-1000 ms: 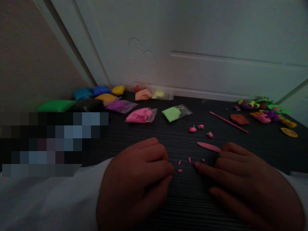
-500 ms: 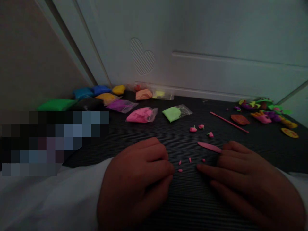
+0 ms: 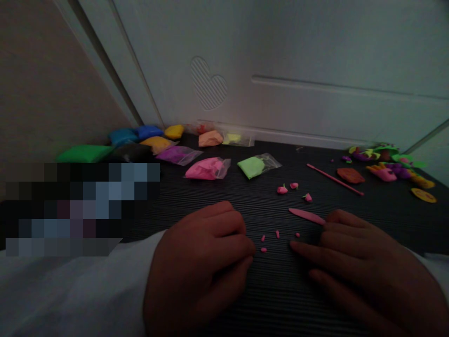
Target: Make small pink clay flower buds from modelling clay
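Observation:
My left hand rests over the dark table with its fingers curled and the thumb and index fingertips pressed together. Whatever may lie between them is hidden. Just right of those fingertips are several tiny pink clay pieces. My right hand lies low on the table, index finger and thumb stretched out and apart, the other fingers bent. Its index fingertip touches down near a small pink clay ball. A pink plastic clay knife reaches out from beside the bent fingers; its far end is hidden by them.
Three pink clay rosebuds with green bits sit beyond the knife. Bags of coloured clay, including pink and light green, line the back. A pink stick tool, a brown clay piece and clay flowers are at right.
The view has shifted very slightly. Both hands and the clay pieces keep nearly the same places.

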`<state>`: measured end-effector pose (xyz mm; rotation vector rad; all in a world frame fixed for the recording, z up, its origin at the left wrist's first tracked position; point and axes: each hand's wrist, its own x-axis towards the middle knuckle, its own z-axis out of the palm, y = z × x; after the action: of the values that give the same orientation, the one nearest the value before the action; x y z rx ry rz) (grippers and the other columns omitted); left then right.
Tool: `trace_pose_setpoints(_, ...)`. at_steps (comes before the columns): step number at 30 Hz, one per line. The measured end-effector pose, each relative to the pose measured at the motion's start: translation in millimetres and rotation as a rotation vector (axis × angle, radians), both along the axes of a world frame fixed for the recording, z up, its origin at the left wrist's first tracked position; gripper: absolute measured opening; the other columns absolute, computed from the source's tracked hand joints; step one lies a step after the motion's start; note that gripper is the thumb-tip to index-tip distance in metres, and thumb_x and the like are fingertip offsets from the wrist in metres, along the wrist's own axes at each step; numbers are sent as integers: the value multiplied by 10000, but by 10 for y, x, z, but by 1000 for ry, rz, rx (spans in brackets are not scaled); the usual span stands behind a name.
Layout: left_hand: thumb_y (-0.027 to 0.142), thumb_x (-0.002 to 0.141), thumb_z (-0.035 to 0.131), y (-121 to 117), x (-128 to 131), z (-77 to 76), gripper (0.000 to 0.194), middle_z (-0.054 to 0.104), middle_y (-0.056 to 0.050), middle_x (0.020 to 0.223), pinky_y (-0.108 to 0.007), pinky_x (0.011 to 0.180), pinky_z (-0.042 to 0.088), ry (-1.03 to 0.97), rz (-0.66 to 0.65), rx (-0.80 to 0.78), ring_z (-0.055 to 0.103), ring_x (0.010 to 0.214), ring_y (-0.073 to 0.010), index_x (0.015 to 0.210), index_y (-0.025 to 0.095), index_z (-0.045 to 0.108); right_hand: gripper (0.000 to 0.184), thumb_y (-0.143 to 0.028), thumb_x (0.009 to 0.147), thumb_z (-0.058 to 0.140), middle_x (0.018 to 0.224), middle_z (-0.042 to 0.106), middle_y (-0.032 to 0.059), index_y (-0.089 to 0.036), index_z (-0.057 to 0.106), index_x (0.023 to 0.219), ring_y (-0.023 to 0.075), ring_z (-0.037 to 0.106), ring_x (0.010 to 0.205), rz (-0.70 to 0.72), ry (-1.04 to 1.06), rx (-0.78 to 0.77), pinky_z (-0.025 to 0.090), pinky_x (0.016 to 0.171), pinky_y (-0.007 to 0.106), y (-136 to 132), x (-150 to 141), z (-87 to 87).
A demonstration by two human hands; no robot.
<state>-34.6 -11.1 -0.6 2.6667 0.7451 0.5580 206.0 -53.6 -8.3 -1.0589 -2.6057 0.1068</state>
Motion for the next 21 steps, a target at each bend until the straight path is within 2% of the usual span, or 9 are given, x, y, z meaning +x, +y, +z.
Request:
trace_pose_setpoints(4, 117, 792, 443, 1, 2, 4, 168, 456, -14, 707, -298, 573, 281, 6, -9, -2, 382, 680, -148, 778, 152, 607, 251, -215, 814, 471, 646, 551, -4, -223, 581, 1038, 154, 488, 602, 40, 3, 3, 320, 687, 396, -13, -13, 5)
trace_pose_setpoints(8, 118, 790, 448, 2, 8, 8, 166, 458, -14, 708, -296, 575, 286, -1, 6, -6, 387, 683, -147, 778, 150, 610, 303, -261, 808, 480, 698, 560, 6, -211, 546, 1099, 164, 493, 641, -7, -38, -28, 321, 669, 386, -19, -39, 4)
trace_pose_setpoints(11, 118, 781, 457, 5, 6, 12, 157, 458, -15, 701, -293, 571, 290, 1, -2, -4, 384, 679, -150, 776, 151, 611, 305, -251, 818, 463, 697, 556, 11, -188, 544, 1105, 159, 491, 641, -40, -23, 9, 322, 661, 376, -25, -33, 4)
trace_pose_setpoints(15, 118, 788, 444, 5, 3, 14, 173, 462, -17, 697, -292, 575, 296, 3, -15, -2, 382, 672, -150, 798, 155, 613, 237, -239, 808, 482, 640, 549, 0, -199, 590, 1016, 155, 483, 594, 42, -22, 41, 331, 653, 373, -24, -21, 14)
trace_pose_setpoints(17, 121, 789, 446, 0, 4, 13, 173, 465, -18, 699, -290, 577, 299, 4, -6, -2, 385, 675, -149, 797, 158, 615, 250, -259, 807, 482, 646, 552, -3, -214, 583, 1031, 157, 481, 594, 74, -39, 25, 332, 662, 380, -18, -27, 15)
trace_pose_setpoints(21, 124, 788, 455, -3, 4, 17, 164, 470, -15, 702, -282, 574, 304, -1, 11, -1, 391, 678, -145, 787, 159, 615, 317, -306, 827, 444, 710, 560, 18, -210, 536, 1115, 181, 484, 662, -11, -32, -9, 322, 672, 395, -22, -43, 2)
